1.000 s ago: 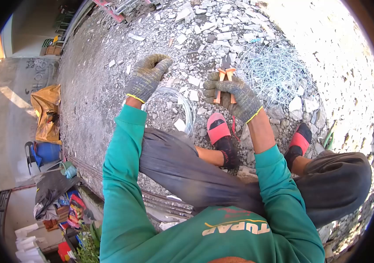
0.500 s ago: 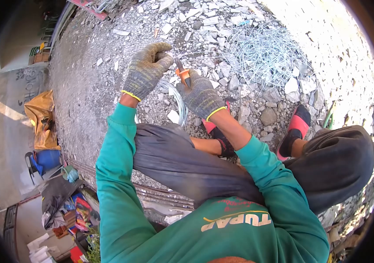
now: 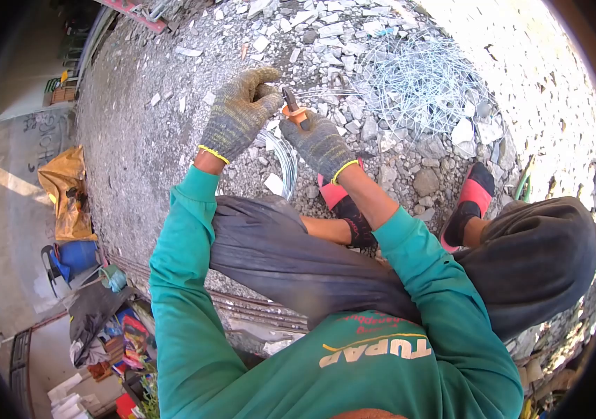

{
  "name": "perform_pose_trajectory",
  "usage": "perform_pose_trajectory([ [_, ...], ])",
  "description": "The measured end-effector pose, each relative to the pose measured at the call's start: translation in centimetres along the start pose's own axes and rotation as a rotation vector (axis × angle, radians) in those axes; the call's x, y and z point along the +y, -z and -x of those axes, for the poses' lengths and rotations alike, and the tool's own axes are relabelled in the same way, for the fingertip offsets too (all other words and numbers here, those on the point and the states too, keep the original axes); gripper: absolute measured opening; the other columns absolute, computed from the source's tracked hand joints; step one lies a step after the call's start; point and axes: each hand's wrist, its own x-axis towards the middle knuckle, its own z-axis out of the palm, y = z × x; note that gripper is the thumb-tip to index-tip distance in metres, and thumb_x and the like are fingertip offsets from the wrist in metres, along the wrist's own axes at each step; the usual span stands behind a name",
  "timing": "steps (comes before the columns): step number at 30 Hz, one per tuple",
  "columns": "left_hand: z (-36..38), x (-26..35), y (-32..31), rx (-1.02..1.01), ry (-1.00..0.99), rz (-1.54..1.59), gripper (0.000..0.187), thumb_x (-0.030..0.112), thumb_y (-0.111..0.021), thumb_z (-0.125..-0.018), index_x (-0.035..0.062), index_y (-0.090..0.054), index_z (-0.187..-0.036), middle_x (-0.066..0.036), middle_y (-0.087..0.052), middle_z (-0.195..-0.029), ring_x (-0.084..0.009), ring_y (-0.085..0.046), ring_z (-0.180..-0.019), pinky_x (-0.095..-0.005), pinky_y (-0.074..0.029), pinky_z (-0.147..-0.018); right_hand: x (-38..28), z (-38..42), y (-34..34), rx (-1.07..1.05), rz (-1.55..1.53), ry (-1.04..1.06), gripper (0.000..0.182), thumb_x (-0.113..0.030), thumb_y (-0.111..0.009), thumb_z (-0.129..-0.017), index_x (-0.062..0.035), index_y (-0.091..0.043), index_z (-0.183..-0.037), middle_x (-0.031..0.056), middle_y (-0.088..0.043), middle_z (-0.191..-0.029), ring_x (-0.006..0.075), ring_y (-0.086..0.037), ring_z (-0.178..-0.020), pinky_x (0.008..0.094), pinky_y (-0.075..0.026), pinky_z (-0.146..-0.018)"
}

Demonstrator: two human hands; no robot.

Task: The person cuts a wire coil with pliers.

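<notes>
My left hand (image 3: 238,112), in a grey knit glove, is closed on a thin steel wire (image 3: 326,91) that runs off to the right. My right hand (image 3: 319,143), gloved the same way, grips orange-handled pliers (image 3: 292,106) whose dark jaws meet the wire right beside the left fingers. A coil of wire (image 3: 282,159) lies on the gravel just below both hands. I sit with my knees bent, my feet in red-and-black sandals (image 3: 336,195).
A heap of cut wire pieces (image 3: 427,80) lies on the rubble at the upper right. Broken stones cover the ground. A yellow bag (image 3: 67,185), a blue container (image 3: 74,255) and assorted clutter sit at the left. Rebar (image 3: 256,311) lies under my legs.
My right hand swung left with the pliers from above my sandal to the wire at my left hand. The pliers turned, jaws now at the wire. The left hand stayed put.
</notes>
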Motion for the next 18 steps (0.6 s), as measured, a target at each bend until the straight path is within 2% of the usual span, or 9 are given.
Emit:
perform_pose_trajectory([
  [2, -0.1, -0.6, 0.5, -0.076, 0.017, 0.023, 0.035, 0.012, -0.065, -0.093, 0.0008, -0.059, -0.125, -0.003, -0.065, -0.094, -0.0074, -0.058, -0.075, -0.0239, -0.051, -0.065, 1.0, 0.0, -0.2, 0.072, -0.036, 0.001, 0.035, -0.035, -0.064, -0.090, -0.0038, -0.067, -0.105, 0.0187, -0.068, -0.082, 0.0341, -0.068, -0.078, 0.0421, -0.051, -0.068],
  [5, 0.3, -0.4, 1.4, -0.165, 0.091, -0.030, 0.030, 0.019, -0.065, -0.095, 0.0016, -0.065, -0.119, -0.003, -0.066, -0.091, -0.0077, -0.058, -0.074, -0.0248, -0.051, -0.065, 0.8, 0.4, 0.6, 0.164, -0.057, 0.005, 0.034, -0.036, -0.065, -0.090, -0.0041, -0.068, -0.100, 0.0180, -0.067, -0.075, 0.0333, -0.067, -0.070, 0.0417, -0.050, -0.063],
  [7, 0.5, -0.4, 1.8, -0.158, 0.222, -0.034, 0.028, 0.022, -0.065, -0.095, 0.0022, -0.068, -0.114, -0.001, -0.066, -0.087, -0.0072, -0.057, -0.072, -0.0240, -0.051, -0.064, 0.9, 0.1, 0.9, 0.176, -0.032, 0.053, 0.033, -0.036, -0.065, -0.091, -0.0042, -0.069, -0.099, 0.0174, -0.066, -0.070, 0.0331, -0.066, -0.065, 0.0411, -0.049, -0.059],
  [11, 0.6, -0.9, 1.1, -0.084, 0.114, -0.161, 0.028, 0.024, -0.067, -0.094, 0.0023, -0.069, -0.112, 0.000, -0.065, -0.083, -0.0060, -0.056, -0.069, -0.0236, -0.049, -0.062, 1.4, -0.3, 0.9, 0.087, -0.073, -0.013, 0.034, -0.036, -0.065, -0.091, -0.0034, -0.067, -0.099, 0.0179, -0.068, -0.077, 0.0328, -0.067, -0.072, 0.0409, -0.050, -0.063],
  [13, 0.7, -1.1, 1.0, -0.052, 0.141, -0.107, 0.028, 0.024, -0.067, -0.094, 0.0023, -0.069, -0.111, 0.000, -0.065, -0.082, -0.0057, -0.055, -0.069, -0.0233, -0.048, -0.062, 1.4, -0.2, 1.1, 0.066, -0.128, -0.018, 0.034, -0.036, -0.065, -0.090, -0.0032, -0.066, -0.101, 0.0179, -0.068, -0.079, 0.0332, -0.068, -0.074, 0.0411, -0.050, -0.065],
  [15, 0.6, -1.3, 1.2, -0.021, 0.165, -0.055, 0.027, 0.024, -0.067, -0.094, 0.0022, -0.069, -0.110, 0.001, -0.064, -0.081, -0.0055, -0.055, -0.069, -0.0230, -0.047, -0.061, 1.3, -0.4, 1.5, 0.034, 0.047, 0.001, 0.038, -0.037, -0.066, -0.089, -0.0031, -0.063, -0.106, 0.0184, -0.069, -0.087, 0.0342, -0.068, -0.081, 0.0423, -0.051, -0.069],
  [18, 0.5, -1.5, 1.6, 0.054, 0.201, -0.105, 0.025, 0.024, -0.067, -0.094, 0.0024, -0.069, -0.108, 0.001, -0.063, -0.080, -0.0050, -0.054, -0.069, -0.0224, -0.046, -0.061, 2.4, -1.0, 1.0, -0.001, -0.038, 0.007, 0.041, -0.038, -0.068, -0.088, -0.0034, -0.061, -0.108, 0.0192, -0.069, -0.089, 0.0355, -0.068, -0.083, 0.0435, -0.051, -0.071],
])
